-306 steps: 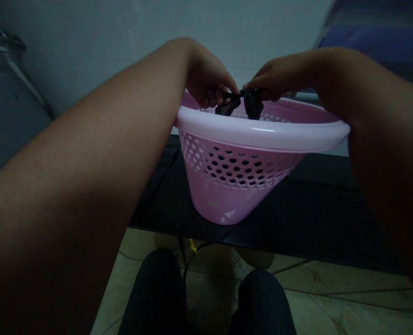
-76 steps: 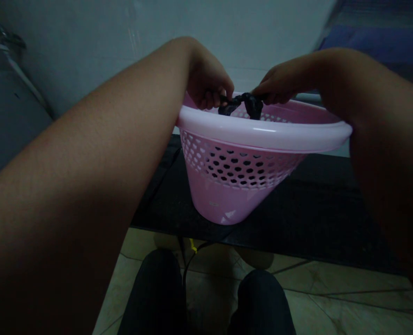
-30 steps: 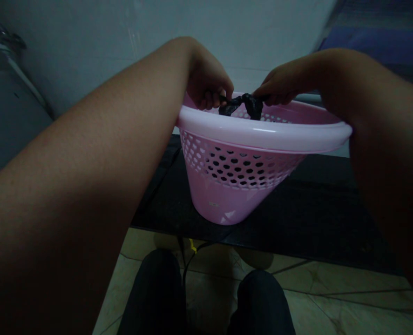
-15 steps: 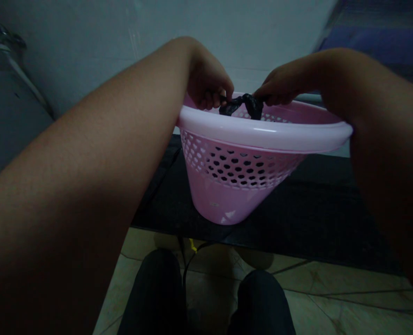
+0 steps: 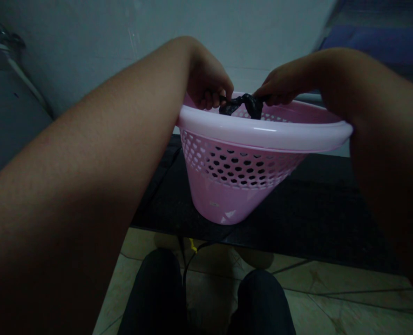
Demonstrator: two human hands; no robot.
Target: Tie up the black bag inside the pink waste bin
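A pink plastic basket (image 5: 227, 195) with rows of holes in its side stands in front of me, its wide rim tilted a little. At its mouth a black plastic bag (image 5: 253, 106) is twisted into what looks like a knot. My left hand (image 5: 211, 86) is closed on one end of the bag, fingers curled. On the other side my right hand (image 5: 279, 86) pinches the opposite end. My forearms pass either side of the basket's rim. The lower part of the bag is hidden behind the near rim.
The basket rests on a black bench top (image 5: 314, 209) against a pale wall (image 5: 248, 37). A tap-like metal fitting (image 5: 9, 39) with a hose is at the upper left. A purple item (image 5: 377, 44) lies at the upper right. My knees (image 5: 157, 284) and a tiled floor (image 5: 332, 307) are below.
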